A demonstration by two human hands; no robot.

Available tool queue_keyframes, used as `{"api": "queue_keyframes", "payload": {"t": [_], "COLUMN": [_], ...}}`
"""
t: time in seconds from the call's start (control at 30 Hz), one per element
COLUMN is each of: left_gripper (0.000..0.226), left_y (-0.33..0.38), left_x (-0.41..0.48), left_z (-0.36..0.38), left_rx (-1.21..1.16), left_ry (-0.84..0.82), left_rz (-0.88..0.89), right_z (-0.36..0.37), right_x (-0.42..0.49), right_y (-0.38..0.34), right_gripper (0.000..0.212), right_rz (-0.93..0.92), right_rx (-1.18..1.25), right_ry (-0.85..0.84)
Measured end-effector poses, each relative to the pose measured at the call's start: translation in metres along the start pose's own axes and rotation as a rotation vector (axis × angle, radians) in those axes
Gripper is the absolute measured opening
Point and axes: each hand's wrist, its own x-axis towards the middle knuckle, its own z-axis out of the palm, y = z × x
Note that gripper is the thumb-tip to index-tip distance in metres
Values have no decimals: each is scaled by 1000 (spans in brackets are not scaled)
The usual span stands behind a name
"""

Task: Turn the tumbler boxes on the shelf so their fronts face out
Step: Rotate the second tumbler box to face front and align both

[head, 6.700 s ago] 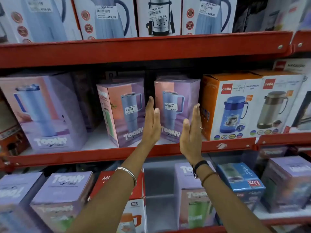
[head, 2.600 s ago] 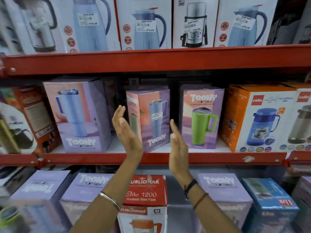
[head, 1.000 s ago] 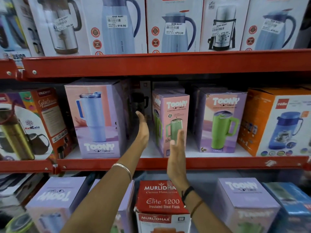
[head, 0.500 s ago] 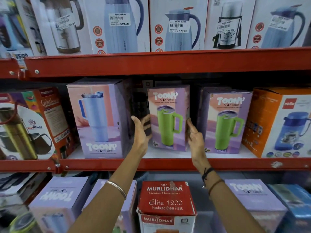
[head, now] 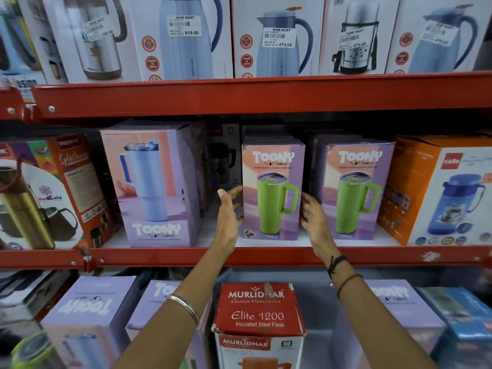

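Three Toony tumbler boxes stand on the middle red shelf (head: 266, 255). The middle tumbler box (head: 273, 166) shows its front, a green tumbler, facing out. My left hand (head: 229, 211) presses its fingers on that box's left side. My right hand (head: 312, 214) lies against its right side, fingers partly hidden behind the box. The right tumbler box (head: 356, 169) also shows a green tumbler on its front. A larger tumbler box (head: 151, 187) with a blue tumbler stands to the left, apart from my hands.
An orange Cello flask box (head: 442, 190) borders the right tumbler box. A Splash flask box (head: 48, 193) stands at the far left. Jug boxes (head: 277, 38) fill the shelf above. Below lie a Murlidhar flask box (head: 258, 310) and more Toony boxes (head: 87, 304).
Over the past seconds the right box, then the middle box, were turned from blue-tumbler sides to green-tumbler fronts. Since half a second ago my hands stay on the middle box's sides.
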Motion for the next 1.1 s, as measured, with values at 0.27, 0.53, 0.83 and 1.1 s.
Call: {"api": "queue_keyframes", "payload": {"t": [0.27,0.53,0.83,1.1], "left_gripper": [113,106,97,103], "left_y": [-18,3,11,13], "left_x": [-9,-37,-67,-77], "left_z": [-6,-5,-11,-13], "left_rx": [120,200,265,238], "left_ry": [-68,-61,-85,-101], "left_rz": [-57,-17,34,24], "right_z": [3,-2,-11,-15], "right_x": [-27,-39,-54,-63], "right_y": [-8,-12,-10,-17], "right_gripper": [41,47,46,55], "right_rz": [-69,-29,-33,-39], "right_rx": [0,-3,21,-31], "right_ry": [78,54,32,-6]}}
